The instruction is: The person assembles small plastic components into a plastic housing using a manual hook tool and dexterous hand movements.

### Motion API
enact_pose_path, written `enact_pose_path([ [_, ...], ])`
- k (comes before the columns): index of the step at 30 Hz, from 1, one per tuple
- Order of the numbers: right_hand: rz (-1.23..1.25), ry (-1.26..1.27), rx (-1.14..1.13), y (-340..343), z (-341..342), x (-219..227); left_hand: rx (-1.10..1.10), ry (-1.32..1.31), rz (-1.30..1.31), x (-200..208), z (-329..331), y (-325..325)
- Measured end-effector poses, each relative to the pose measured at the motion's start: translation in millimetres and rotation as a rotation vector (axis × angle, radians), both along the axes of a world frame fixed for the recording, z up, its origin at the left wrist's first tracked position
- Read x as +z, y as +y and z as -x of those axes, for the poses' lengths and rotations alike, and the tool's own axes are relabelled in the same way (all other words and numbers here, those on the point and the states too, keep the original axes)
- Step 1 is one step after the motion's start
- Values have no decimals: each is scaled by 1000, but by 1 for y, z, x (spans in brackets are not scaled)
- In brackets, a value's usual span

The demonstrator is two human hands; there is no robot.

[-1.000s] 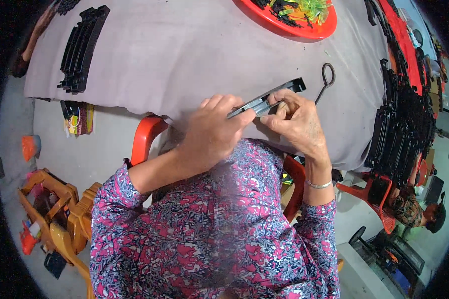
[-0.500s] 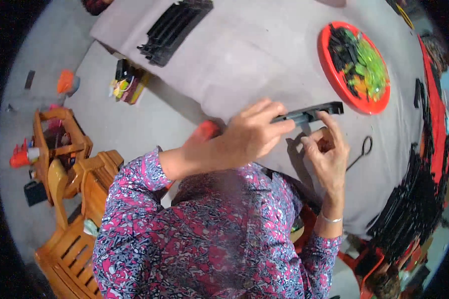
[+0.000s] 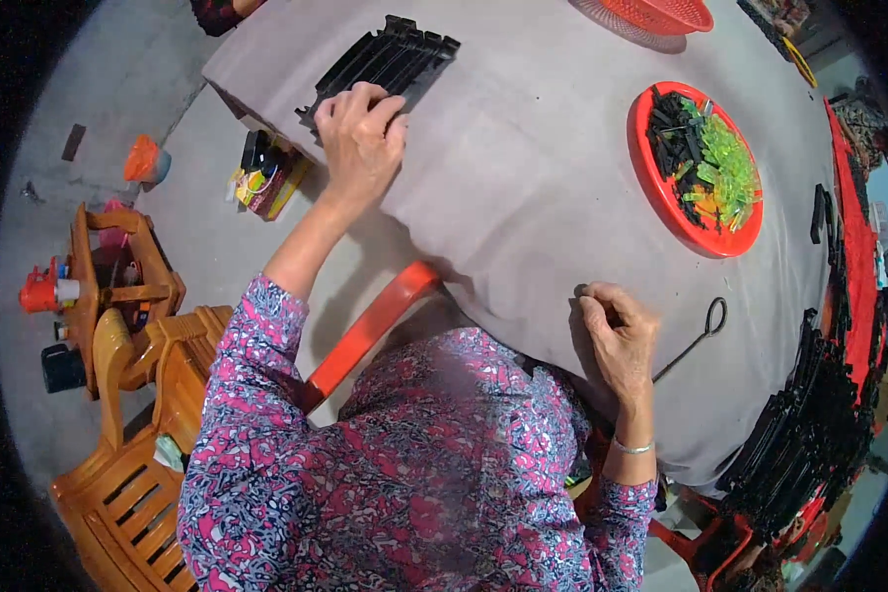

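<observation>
From here, the red dish (image 3: 643, 178) holds pieces in 3 colours: black, green, orange. Well left of it lie black strips (image 3: 395, 61), the left hand (image 3: 363, 143) curled over them, grip unclear. Nearer the wearer than the dish, the right hand (image 3: 622, 340) curls, thumb near fingertips; I can't tell whether it's pinching anything.

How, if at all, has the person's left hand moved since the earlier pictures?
Yes: judged against the grey tablecloth, the left hand has moved leftward and forward, to the black strips.
</observation>
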State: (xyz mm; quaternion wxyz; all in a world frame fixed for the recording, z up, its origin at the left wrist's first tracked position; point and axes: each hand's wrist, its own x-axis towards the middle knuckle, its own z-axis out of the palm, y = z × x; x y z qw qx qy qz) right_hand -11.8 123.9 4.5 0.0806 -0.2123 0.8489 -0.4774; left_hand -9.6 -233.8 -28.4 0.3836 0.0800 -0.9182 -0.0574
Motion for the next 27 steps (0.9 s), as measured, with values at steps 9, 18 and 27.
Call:
enact_pose_path([
  [9,5,107,36,-3,-4,-12,56,-20,-46,-9,-9,-17],
  [18,4,116,11,2,0,-11,26,64,-40,-8,-2,-25],
  [27,112,-76,-73,16,4,-21,-104,91,-116,-1,-5,17],
])
